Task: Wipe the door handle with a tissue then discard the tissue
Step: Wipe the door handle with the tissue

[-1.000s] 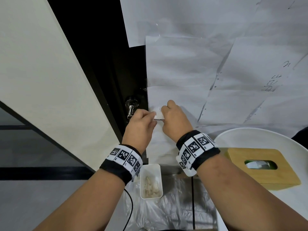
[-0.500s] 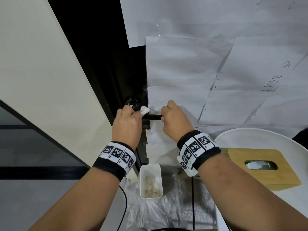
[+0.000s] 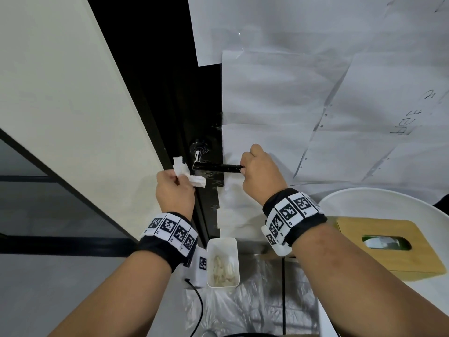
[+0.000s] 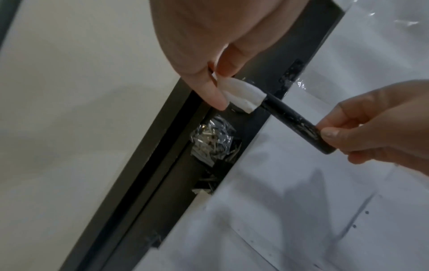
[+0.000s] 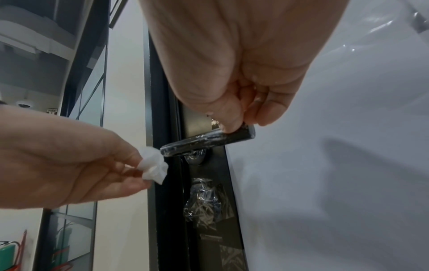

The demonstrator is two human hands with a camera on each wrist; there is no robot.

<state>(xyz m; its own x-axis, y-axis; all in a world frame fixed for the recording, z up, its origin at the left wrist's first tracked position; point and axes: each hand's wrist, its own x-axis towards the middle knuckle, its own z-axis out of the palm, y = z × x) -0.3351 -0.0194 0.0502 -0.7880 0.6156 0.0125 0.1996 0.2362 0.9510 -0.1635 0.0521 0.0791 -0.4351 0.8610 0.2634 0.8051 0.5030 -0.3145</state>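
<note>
Between the hands, the rigid door handle [image 3: 217,168] is pinched by the right hand [image 3: 261,175] at its tip, while the left hand [image 3: 173,190] pinches the light, limp tissue [image 3: 188,176], best held bunched.

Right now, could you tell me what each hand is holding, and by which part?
The left hand pinches the crumpled tissue by one end. The right hand pinches the free end of the black door handle.

Door handle [image 3: 217,168] black, scuffed; tissue [image 3: 187,175] soft crumpled paper; tissue box [image 3: 391,246] matt wood.
</note>
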